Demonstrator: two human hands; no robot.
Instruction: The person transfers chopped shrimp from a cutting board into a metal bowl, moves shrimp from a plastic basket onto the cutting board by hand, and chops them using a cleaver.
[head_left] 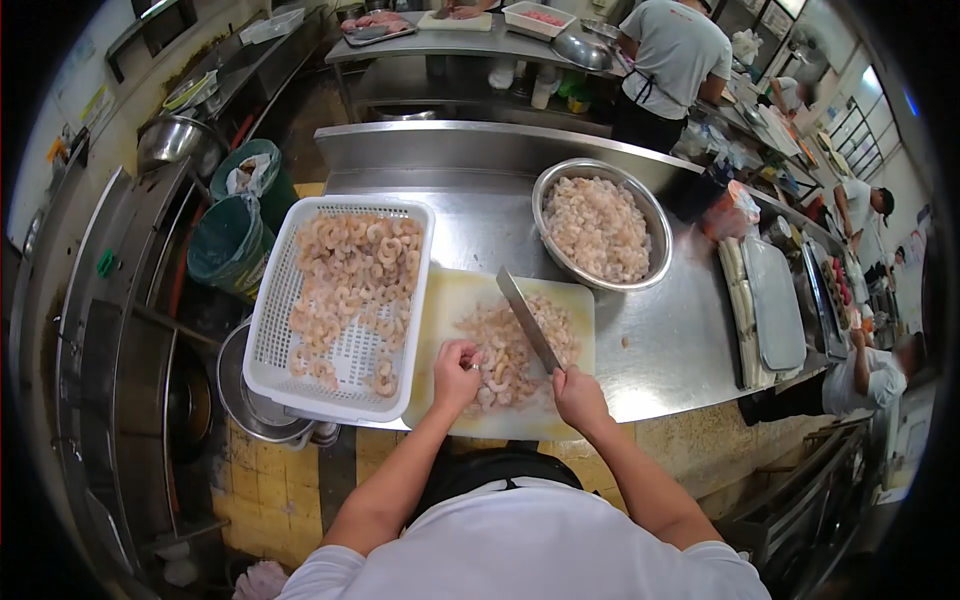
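My right hand grips the handle of a broad kitchen knife, its blade pointing up and away over the cutting board. Beneath and around the blade lies a heap of peeled shrimp, partly in small pieces. At the left side of the heap my left hand has its fingers curled in; whatever they hold is hidden. To the left, a white perforated basket holds whole peeled shrimp. Behind the board on the right, a steel bowl is full of cut shrimp.
The steel table has a raised back edge. Green bins and a metal pot stand left of the basket. A grey lidded tray lies at the right. Several people work nearby, one person behind the table.
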